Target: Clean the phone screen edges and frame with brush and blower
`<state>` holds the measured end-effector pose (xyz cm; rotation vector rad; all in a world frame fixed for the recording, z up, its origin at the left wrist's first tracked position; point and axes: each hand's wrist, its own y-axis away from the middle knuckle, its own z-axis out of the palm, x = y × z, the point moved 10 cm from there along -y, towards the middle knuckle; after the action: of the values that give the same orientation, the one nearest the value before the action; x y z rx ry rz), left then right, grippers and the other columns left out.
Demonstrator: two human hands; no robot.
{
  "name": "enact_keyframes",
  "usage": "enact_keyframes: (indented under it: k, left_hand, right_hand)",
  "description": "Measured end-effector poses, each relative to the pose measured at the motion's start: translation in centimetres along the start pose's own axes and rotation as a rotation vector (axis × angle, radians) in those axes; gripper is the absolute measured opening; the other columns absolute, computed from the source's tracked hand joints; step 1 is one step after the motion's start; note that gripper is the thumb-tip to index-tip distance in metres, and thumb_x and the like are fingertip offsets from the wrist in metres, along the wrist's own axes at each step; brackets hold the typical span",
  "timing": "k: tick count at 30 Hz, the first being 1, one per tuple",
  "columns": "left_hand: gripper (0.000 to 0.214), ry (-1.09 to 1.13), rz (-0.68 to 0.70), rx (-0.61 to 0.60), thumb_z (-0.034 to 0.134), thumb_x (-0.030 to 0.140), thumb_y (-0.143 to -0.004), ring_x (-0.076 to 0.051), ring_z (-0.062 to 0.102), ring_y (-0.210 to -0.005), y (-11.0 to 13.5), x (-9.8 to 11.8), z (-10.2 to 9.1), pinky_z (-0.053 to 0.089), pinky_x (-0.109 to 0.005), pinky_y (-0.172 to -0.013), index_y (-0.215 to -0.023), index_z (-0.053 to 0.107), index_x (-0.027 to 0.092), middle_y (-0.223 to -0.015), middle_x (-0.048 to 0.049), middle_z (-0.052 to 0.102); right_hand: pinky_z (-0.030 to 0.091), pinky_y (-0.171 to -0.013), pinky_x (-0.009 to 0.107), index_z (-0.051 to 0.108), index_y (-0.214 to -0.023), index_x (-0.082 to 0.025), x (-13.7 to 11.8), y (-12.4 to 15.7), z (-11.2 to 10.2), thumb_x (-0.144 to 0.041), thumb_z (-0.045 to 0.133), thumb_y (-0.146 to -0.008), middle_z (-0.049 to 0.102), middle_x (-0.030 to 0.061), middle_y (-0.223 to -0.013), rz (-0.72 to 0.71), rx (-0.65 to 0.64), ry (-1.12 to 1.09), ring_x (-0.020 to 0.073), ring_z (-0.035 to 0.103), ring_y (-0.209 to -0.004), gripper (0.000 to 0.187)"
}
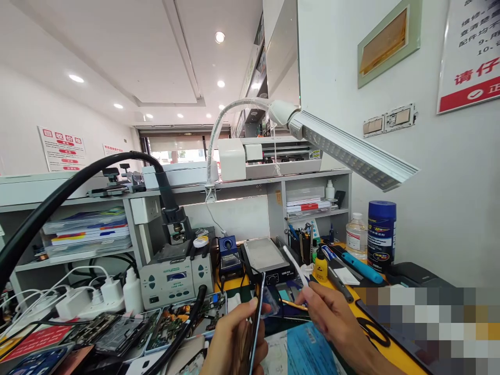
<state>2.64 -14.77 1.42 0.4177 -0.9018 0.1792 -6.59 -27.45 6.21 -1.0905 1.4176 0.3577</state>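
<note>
My left hand (228,341), low in the middle, is closed around a thin phone (257,320) seen nearly edge-on, so its faces hardly show. To the right, my right hand (332,315) pinches a slim white stick-like tool (295,264), whose far end points up and left. A gap separates the stick from the phone. Below the hands lies a blue and white printed sheet (308,350). Just beyond the right hand stands a small yellow bottle (321,266).
A grey soldering station (176,278) and phone boards (172,325) fill the left. A black tube (78,182) arches overhead there. Behind sits a flat heating plate (265,254). A lamp (351,148) hangs above right. Scissors (373,333) and a blue-capped can (382,234) stay right.
</note>
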Motion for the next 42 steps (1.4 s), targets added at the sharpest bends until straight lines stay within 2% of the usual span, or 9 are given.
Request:
enact_keyframes:
  k: [6, 9, 12, 16, 19, 22, 29, 36, 42]
  left_hand:
    - [0.062, -0.066, 0.048, -0.013, 0.080, 0.072, -0.066, -0.005, 0.021, -0.037, -0.7, -0.3, -0.4, 0.019, -0.018, -0.038, -0.091, 0.067, 0.017, -0.048, 0.0101, 0.037]
    - [0.061, -0.116, 0.110, 0.030, 0.084, 0.071, -0.065, -0.008, 0.036, -0.042, -1.3, 0.2, -1.0, 0.035, -0.021, -0.047, -0.083, 0.071, 0.015, -0.049, 0.0072, 0.047]
    - [0.056, -0.163, 0.179, 0.069, 0.091, 0.064, -0.059, -0.011, 0.052, -0.055, -1.7, 0.7, -1.4, 0.044, -0.022, -0.063, -0.075, 0.071, 0.014, -0.058, 0.0035, 0.060]
    - [0.055, -0.199, 0.253, 0.027, 0.089, 0.066, -0.063, -0.016, 0.060, -0.059, -1.5, 0.8, -0.6, 0.049, -0.029, -0.078, -0.083, 0.073, 0.017, -0.050, 0.0065, 0.054]
    - [0.061, -0.227, 0.278, -0.022, 0.089, 0.062, -0.065, -0.025, 0.070, -0.083, -0.9, 0.8, 0.2, 0.048, -0.032, -0.083, -0.101, 0.074, 0.015, -0.069, -0.0024, 0.071]
    - [0.068, -0.252, 0.273, -0.074, 0.091, 0.057, -0.065, -0.029, 0.072, -0.095, -0.2, 1.0, 0.9, 0.048, -0.035, -0.086, -0.114, 0.072, 0.014, -0.090, -0.0094, 0.078]
    - [0.070, -0.303, 0.300, -0.214, 0.096, 0.048, -0.060, -0.028, 0.071, -0.101, 1.4, 2.1, 2.8, 0.048, -0.033, -0.089, -0.117, 0.069, 0.016, -0.100, -0.0095, 0.078]
    - [0.055, -0.341, 0.352, -0.339, 0.092, 0.035, -0.068, -0.029, 0.070, -0.110, 3.1, 3.1, 5.4, 0.047, -0.041, -0.104, -0.113, 0.065, 0.020, -0.108, -0.0089, 0.077]
    - [0.095, -0.617, 0.289, -0.231, 0.093, 0.032, -0.064, -0.033, 0.057, -0.132, 2.8, 2.6, 3.9, 0.037, -0.045, -0.116, -0.144, 0.043, 0.020, -0.144, -0.0143, 0.059]
  right_hand:
    - [0.021, -0.031, 0.019, 0.063, -0.111, -0.017, -0.5, -2.7, 4.4, -0.075, 0.058, -0.089, 0.034, -0.0135, -0.047, 0.221, -0.126, -0.341, 0.0058, 0.020, -0.034, 0.063]
    - [0.021, -0.029, 0.017, 0.066, -0.108, -0.016, -1.0, -3.5, 6.5, -0.074, 0.066, -0.083, 0.038, -0.0134, -0.044, 0.254, -0.186, -0.445, 0.0047, 0.022, -0.031, 0.063]
    - [0.020, -0.028, 0.016, 0.068, -0.098, -0.015, -1.0, -3.5, 7.4, -0.072, 0.071, -0.081, 0.041, -0.0119, -0.041, 0.264, -0.205, -0.507, 0.0038, 0.023, -0.030, 0.060]
    - [0.021, -0.029, 0.014, 0.070, -0.091, -0.015, -0.6, -2.9, 7.1, -0.067, 0.073, -0.083, 0.044, -0.0104, -0.040, 0.257, -0.185, -0.544, 0.0030, 0.025, -0.029, 0.052]
    - [0.023, -0.029, 0.013, 0.069, -0.088, -0.015, -0.5, -2.5, 6.4, -0.064, 0.075, -0.083, 0.047, -0.0099, -0.043, 0.258, -0.149, -0.560, 0.0018, 0.025, -0.030, 0.050]
    - [0.023, -0.029, 0.013, 0.070, -0.088, -0.015, -0.8, -2.1, 5.8, -0.063, 0.078, -0.079, 0.050, -0.0088, -0.047, 0.258, -0.120, -0.577, 0.0013, 0.026, -0.032, 0.049]
    - [0.022, -0.029, 0.013, 0.071, -0.085, -0.015, -1.0, -1.8, 5.3, -0.059, 0.082, -0.076, 0.048, -0.0090, -0.045, 0.274, -0.117, -0.610, 0.0010, 0.025, -0.031, 0.046]
    - [0.022, -0.029, 0.014, 0.070, -0.084, -0.015, -0.9, -1.5, 5.2, -0.055, 0.081, -0.078, 0.049, -0.0086, -0.047, 0.294, -0.122, -0.613, 0.0012, 0.023, -0.032, 0.042]
    - [0.022, -0.030, 0.015, 0.069, -0.082, -0.015, -0.8, -1.6, 4.9, -0.053, 0.082, -0.077, 0.046, -0.0092, -0.047, 0.285, -0.122, -0.608, 0.0017, 0.024, -0.033, 0.041]
